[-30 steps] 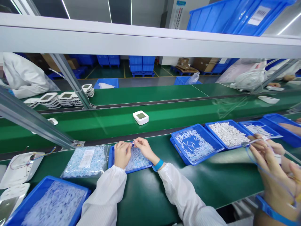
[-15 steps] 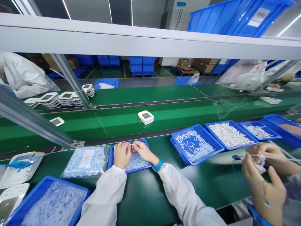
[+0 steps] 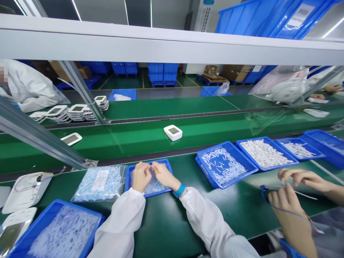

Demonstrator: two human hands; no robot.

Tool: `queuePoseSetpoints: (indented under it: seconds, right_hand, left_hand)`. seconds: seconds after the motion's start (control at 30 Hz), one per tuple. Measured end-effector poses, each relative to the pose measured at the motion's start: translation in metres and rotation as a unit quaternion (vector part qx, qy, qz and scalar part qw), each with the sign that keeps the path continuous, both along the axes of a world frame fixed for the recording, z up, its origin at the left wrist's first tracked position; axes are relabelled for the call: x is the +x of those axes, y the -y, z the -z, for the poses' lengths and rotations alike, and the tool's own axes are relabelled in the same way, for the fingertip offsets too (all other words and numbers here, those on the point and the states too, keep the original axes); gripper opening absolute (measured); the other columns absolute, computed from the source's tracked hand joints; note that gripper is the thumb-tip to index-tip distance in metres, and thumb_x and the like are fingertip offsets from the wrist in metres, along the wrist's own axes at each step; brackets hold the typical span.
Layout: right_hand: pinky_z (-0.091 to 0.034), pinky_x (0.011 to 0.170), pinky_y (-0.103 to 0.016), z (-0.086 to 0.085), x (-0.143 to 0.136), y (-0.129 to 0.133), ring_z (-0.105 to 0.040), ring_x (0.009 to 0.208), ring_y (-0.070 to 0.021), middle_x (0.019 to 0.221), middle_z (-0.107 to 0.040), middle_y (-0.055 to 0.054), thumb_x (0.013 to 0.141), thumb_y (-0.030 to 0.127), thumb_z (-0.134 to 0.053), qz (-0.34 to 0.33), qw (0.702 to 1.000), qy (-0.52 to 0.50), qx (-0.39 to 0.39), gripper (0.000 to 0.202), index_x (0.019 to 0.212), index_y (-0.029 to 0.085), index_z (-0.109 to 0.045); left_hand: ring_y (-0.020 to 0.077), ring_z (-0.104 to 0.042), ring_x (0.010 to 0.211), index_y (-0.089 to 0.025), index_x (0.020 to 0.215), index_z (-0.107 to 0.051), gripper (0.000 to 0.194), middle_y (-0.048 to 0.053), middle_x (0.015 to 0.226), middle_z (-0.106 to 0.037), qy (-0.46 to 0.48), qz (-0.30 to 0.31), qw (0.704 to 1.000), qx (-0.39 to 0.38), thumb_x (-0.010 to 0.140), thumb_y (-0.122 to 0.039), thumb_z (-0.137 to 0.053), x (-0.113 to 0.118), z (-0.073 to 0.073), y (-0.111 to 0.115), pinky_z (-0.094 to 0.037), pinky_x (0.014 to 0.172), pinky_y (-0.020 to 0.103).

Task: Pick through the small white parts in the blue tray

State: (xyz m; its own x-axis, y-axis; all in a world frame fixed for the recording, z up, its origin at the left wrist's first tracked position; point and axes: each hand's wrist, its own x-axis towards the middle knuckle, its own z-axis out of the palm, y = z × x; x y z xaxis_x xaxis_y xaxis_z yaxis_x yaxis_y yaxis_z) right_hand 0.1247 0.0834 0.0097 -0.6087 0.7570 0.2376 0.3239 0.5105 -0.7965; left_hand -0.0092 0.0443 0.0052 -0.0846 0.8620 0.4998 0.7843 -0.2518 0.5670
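Note:
Both my hands meet above a small blue tray (image 3: 158,194) of small pale-blue pieces (image 3: 154,184). My left hand (image 3: 141,176) has its fingers bent into a pinch. Opposite it, my right hand (image 3: 164,175), with a blue band at the wrist, is also pinched, fingertips close to the left ones. What sits between the fingertips is too small and covered to name. Left of the tray lies a clear bag (image 3: 99,184) of pale-blue pieces with a white label. A larger blue bin (image 3: 60,229) of translucent pieces stands nearer me on the left.
Blue trays of white pieces (image 3: 224,165) line the right side. A co-worker's hands (image 3: 295,197) handle wired parts there. White devices with screens (image 3: 173,132) sit on the green belt (image 3: 134,139). A metal post (image 3: 40,132) slants across the left; open white housings (image 3: 28,191) lie below.
The devices on the belt have shifted right. My hands stay over the tray with small finger movements. The co-worker's hands at the right have changed position around the wired parts.

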Motion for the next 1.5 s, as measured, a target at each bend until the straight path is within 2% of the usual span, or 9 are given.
queuePoseSetpoints:
  seconds: [0.23,0.57,1.0,1.13,1.2,1.27,1.37,1.43,1.5]
  right_hand:
    - [-0.027,0.058,-0.025,-0.003,0.0,0.004,-0.042,0.059,-0.014,0.062,-0.045,0.001,0.089,0.01,-0.034,0.011,1.0,0.006,0.015,0.022,0.071,0.019,-0.042]
    - [-0.024,0.058,-0.025,0.001,0.0,0.002,-0.041,0.058,-0.0135,0.062,-0.046,0.001,0.088,0.009,-0.035,0.013,1.0,0.026,0.009,0.021,0.072,0.019,-0.044]
    - [-0.023,0.056,-0.026,0.007,0.003,0.0,-0.04,0.058,-0.0127,0.061,-0.046,0.001,0.09,0.011,-0.036,0.017,1.0,0.025,-0.009,0.022,0.07,0.018,-0.045]
    - [-0.03,0.057,-0.025,0.006,0.003,-0.006,-0.042,0.058,-0.0116,0.061,-0.048,0.001,0.091,0.013,-0.038,0.007,0.999,-0.003,-0.05,0.026,0.067,0.017,-0.048]
    - [-0.038,0.061,-0.026,0.003,0.003,-0.007,-0.049,0.064,-0.0127,0.068,-0.054,0.0,0.093,0.017,-0.041,0.005,0.996,-0.037,-0.083,0.024,0.073,0.015,-0.054]
    - [-0.047,0.069,-0.03,-0.002,0.004,-0.007,-0.056,0.077,-0.0153,0.085,-0.06,-0.003,0.094,0.025,-0.045,0.006,0.992,-0.069,-0.103,0.018,0.09,0.014,-0.059]
    - [-0.051,0.08,-0.038,-0.011,0.006,-0.004,-0.058,0.095,-0.0198,0.111,-0.057,-0.007,0.092,0.033,-0.051,0.009,0.99,-0.089,-0.108,0.028,0.113,0.015,-0.056]
    - [-0.051,0.083,-0.04,-0.017,0.007,-0.001,-0.058,0.098,-0.0213,0.116,-0.055,-0.008,0.09,0.034,-0.054,0.008,0.989,-0.097,-0.109,0.033,0.116,0.014,-0.054]
    - [-0.052,0.08,-0.038,-0.021,0.007,0.002,-0.059,0.095,-0.0207,0.11,-0.058,-0.007,0.091,0.035,-0.053,0.008,0.989,-0.105,-0.107,0.031,0.113,0.013,-0.056]
  left_hand:
    - [0.0184,-0.049,0.068,-0.019,0.061,-0.053,0.024,0.003,0.061,-0.054,-0.033,0.021,0.999,-0.009,0.075,-0.007,-0.037,-0.003,0.0,0.001,-0.04,0.068,0.032]
    - [0.0178,-0.048,0.068,-0.019,0.062,-0.052,0.024,0.002,0.061,-0.052,-0.043,0.048,0.998,-0.018,0.074,-0.005,-0.036,-0.004,0.002,0.001,-0.038,0.066,0.03]
    - [0.019,-0.047,0.067,-0.02,0.059,-0.047,0.024,0.003,0.06,-0.05,-0.103,0.073,0.992,-0.01,0.07,-0.002,-0.037,-0.002,0.005,0.0,-0.037,0.066,0.032]
    - [0.0197,-0.048,0.07,-0.019,0.065,-0.051,0.024,0.004,0.065,-0.054,-0.095,0.07,0.993,-0.024,0.078,-0.006,-0.036,-0.002,0.007,-0.003,-0.039,0.068,0.033]
    - [0.0203,-0.049,0.074,-0.018,0.072,-0.054,0.024,0.005,0.07,-0.056,-0.077,0.059,0.995,-0.032,0.083,-0.01,-0.035,-0.002,0.007,-0.004,-0.039,0.071,0.034]
    - [0.0207,-0.05,0.079,-0.018,0.08,-0.056,0.023,0.006,0.078,-0.059,-0.062,0.054,0.996,-0.037,0.087,-0.014,-0.034,-0.003,0.006,-0.004,-0.04,0.074,0.035]
    - [0.021,-0.051,0.085,-0.017,0.092,-0.057,0.024,0.007,0.088,-0.06,-0.058,0.053,0.996,-0.04,0.089,-0.016,-0.033,-0.004,0.003,-0.002,-0.04,0.076,0.035]
    - [0.0207,-0.052,0.087,-0.017,0.097,-0.057,0.025,0.007,0.091,-0.061,-0.057,0.042,0.997,-0.036,0.09,-0.016,-0.033,-0.003,0.001,-0.001,-0.04,0.078,0.035]
    - [0.0204,-0.053,0.087,-0.017,0.098,-0.057,0.025,0.007,0.091,-0.062,-0.062,0.026,0.997,-0.032,0.09,-0.018,-0.033,-0.003,-0.001,0.001,-0.04,0.078,0.035]
